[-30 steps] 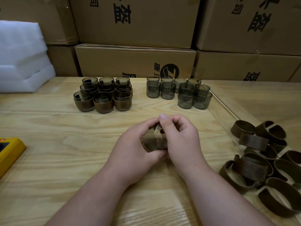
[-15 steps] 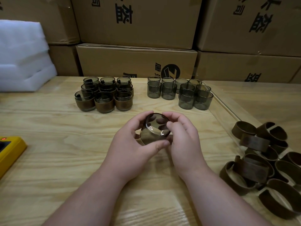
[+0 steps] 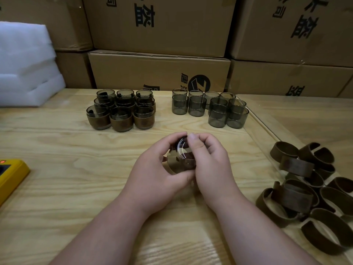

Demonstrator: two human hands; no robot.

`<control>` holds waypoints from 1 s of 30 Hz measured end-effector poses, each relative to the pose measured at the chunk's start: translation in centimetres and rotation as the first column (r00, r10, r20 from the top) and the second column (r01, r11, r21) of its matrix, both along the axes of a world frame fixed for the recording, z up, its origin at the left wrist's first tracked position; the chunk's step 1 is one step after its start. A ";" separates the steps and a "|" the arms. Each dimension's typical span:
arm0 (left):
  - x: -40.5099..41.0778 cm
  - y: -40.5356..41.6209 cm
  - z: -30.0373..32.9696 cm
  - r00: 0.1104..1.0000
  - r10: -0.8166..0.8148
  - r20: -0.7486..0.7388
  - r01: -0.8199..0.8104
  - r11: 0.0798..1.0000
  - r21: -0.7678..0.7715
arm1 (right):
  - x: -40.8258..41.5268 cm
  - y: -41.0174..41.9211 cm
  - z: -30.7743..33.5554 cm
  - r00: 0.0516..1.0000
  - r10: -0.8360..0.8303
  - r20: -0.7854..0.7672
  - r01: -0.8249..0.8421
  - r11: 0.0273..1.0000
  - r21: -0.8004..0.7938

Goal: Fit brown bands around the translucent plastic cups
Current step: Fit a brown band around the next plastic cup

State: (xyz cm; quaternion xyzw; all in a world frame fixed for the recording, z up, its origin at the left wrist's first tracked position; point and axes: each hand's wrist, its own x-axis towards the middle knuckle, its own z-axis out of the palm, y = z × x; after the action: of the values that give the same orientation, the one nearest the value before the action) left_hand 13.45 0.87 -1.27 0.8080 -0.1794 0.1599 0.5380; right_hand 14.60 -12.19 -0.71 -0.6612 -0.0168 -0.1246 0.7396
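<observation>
Both hands hold one translucent cup with a brown band round it, above the middle of the wooden table. My left hand grips the banded body from the left and below. My right hand pinches the cup's rim and right side. The cup lies tilted, its mouth turned toward me. Several banded cups stand stacked at the back left. Several bare grey cups stand at the back middle. A heap of loose brown bands lies at the right.
Cardboard boxes are stacked along the table's far edge. White foam sheets lie at the back left. A yellow device sits at the left edge. A clear sheet lies under the loose bands.
The cup has been turned in my hands: its open mouth showed half a second ago, and now my right fingers cover more of the rim. Both hands stay at the same spot.
</observation>
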 end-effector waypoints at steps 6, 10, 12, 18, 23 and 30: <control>0.1 0.2 -0.2 0.999 0.019 -0.043 -0.023 0.994 -0.107 | 0.1 -0.5 0.2 0.983 -0.181 -0.008 0.181 0.983 -0.015; 0.1 0.3 -0.2 0.994 0.016 -0.106 -0.029 0.992 -0.123 | -0.6 -0.2 0.2 0.975 -0.192 0.109 0.210 0.960 -0.187; 0.0 0.3 -0.1 0.993 0.032 -0.111 -0.044 0.993 -0.109 | -0.9 0.0 0.1 0.973 -0.183 0.144 0.214 0.944 -0.250; 0.0 0.3 0.1 0.996 -0.032 -0.082 0.027 0.998 -0.061 | -1.7 -0.7 0.8 0.946 -0.176 0.274 0.281 0.865 -0.416; 0.1 0.4 -0.2 0.997 -0.040 -0.059 0.035 0.996 -0.087 | -3.5 -0.7 2.2 0.926 -0.215 0.311 0.353 0.789 -0.503; 0.5 0.3 -0.3 0.993 -0.041 -0.113 0.038 0.999 -0.034 | -5.9 -0.5 3.9 0.957 -0.235 -0.169 -0.083 0.337 -0.938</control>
State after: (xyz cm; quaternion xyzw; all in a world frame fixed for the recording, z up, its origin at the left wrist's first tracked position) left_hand 13.94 1.12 -1.60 0.8035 -0.1617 0.1056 0.5631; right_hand 8.68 -12.73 3.20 -0.9753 0.0486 -0.0339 0.2130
